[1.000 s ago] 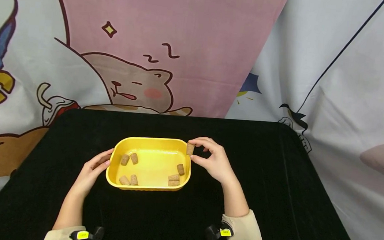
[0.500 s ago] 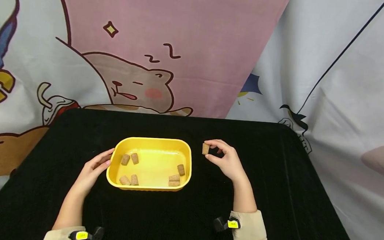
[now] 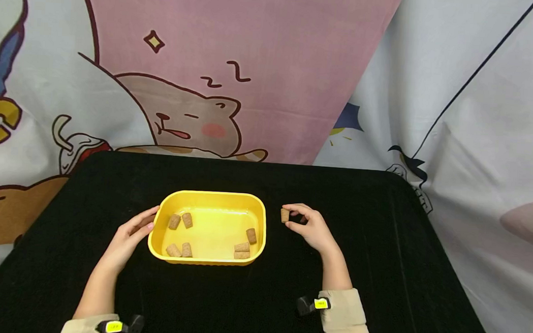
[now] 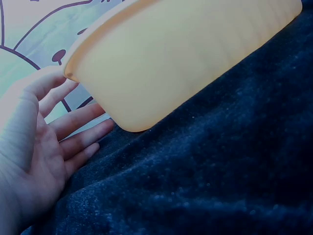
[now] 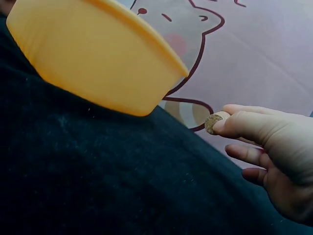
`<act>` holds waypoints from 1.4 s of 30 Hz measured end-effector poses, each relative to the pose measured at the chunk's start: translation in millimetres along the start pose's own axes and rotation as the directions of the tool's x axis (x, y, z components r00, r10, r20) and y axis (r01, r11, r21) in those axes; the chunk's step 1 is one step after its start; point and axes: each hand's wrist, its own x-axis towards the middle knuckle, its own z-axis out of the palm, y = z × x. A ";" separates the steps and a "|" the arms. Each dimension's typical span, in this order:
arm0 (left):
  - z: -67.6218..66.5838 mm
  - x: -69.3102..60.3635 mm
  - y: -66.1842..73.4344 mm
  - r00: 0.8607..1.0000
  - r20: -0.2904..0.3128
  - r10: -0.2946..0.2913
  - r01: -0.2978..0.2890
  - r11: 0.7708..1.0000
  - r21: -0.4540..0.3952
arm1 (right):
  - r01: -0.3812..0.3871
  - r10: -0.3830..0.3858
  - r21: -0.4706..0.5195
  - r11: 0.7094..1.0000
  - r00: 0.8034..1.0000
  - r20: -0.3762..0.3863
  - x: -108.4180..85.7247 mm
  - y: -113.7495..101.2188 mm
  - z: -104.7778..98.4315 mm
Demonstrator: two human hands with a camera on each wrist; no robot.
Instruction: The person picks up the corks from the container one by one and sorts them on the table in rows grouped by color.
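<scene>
A yellow plastic basin sits on the black cloth. My left hand rests against its left end. In the left wrist view the thumb meets the rim corner, and the other fingers are fairly straight beside the wall. To the right of the basin, my right hand pinches a cork stopper between thumb and fingertips, apart from the basin. That cork shows its round end in the right wrist view. Several more corks lie inside the basin, some at its left end and some at its right.
A table covered in black cloth spreads around the basin. Behind it hangs a curtain printed with cartoon animals. Each wrist wears a small black camera over a beige sleeve.
My right hand has carried its cork from the basin's right rim out to the right, then slightly nearer the front. The left hand and basin have hardly moved.
</scene>
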 end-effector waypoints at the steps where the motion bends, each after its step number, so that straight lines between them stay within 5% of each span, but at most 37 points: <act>1: 0.1 0.1 0.2 1.000 0.000 0.001 -0.001 1.000 -0.002 | -0.003 0.003 -0.006 1.000 1.000 0.004 0.3 1.9 0.9; 42: 0.6 0.2 2.1 0.999 0.001 -0.032 0.032 0.999 -0.016 | -0.131 0.136 -0.102 0.986 0.990 0.046 2.0 10.8 11.2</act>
